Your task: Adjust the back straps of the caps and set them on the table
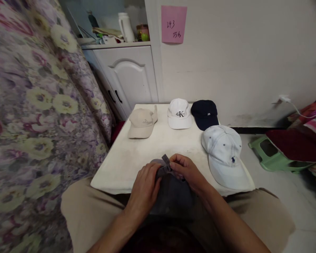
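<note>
At the near edge of the small white table (137, 154), a dark grey cap (171, 196) lies partly on the tabletop and partly over the person's lap, its back opening turned up toward the camera. The left hand (144, 188) grips the cap's rear band from the left, fingers curled over the cloth, while the right hand (185, 170) pinches the grey adjuster strap (166, 164) between thumb and forefinger, so that its free end stands up just above the knuckles. Both hands are closed on the cap; neither is idle.

Handling the strap well seems to call for the left hand holding the band flat and taut, so the strap runs straight through its buckle and does not twist; the buckle itself is hidden under the fingers. A short, even pull along the band's line would suit better than a tug upward.

Four other caps rest further out: a beige cap (142, 123) at the left, a white cap (179, 113) and a navy cap (204, 113) by the wall, and a pale blue cap (225, 154) just right of the hands. They lie apart from the work, though the pale blue one sits near the right wrist
</note>
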Demonstrator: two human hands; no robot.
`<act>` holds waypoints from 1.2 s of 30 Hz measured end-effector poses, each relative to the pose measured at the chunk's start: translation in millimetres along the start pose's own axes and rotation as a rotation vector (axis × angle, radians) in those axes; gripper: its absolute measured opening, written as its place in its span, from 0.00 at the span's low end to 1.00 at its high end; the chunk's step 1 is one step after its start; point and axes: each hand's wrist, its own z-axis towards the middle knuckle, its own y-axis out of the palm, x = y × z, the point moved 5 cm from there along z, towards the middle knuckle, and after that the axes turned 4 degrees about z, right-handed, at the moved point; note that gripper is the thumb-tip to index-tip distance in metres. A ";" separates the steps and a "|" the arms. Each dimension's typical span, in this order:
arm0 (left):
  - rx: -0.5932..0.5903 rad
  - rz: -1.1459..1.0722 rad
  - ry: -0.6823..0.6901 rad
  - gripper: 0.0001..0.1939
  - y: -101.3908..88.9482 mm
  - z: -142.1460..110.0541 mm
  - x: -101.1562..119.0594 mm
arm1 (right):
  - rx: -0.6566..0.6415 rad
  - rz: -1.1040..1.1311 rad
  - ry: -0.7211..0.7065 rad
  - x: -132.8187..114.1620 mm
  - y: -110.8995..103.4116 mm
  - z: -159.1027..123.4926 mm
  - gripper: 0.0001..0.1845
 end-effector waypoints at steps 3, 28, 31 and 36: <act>-0.194 -0.401 -0.211 0.13 -3.8 5.0 -2.7 | -0.023 -0.014 0.002 -3.0 -1.9 -1.6 0.12; -0.041 -0.155 0.188 0.12 -7.0 17.6 11.8 | -0.006 -0.117 -0.020 -3.5 5.3 -1.6 0.09; -0.008 -0.158 0.171 0.09 -7.5 17.2 9.8 | -0.012 -0.144 -0.032 -5.4 5.2 -2.4 0.09; -0.057 -0.267 0.040 0.06 -4.3 18.3 5.6 | -0.038 -0.200 -0.059 -10.4 4.5 -3.0 0.09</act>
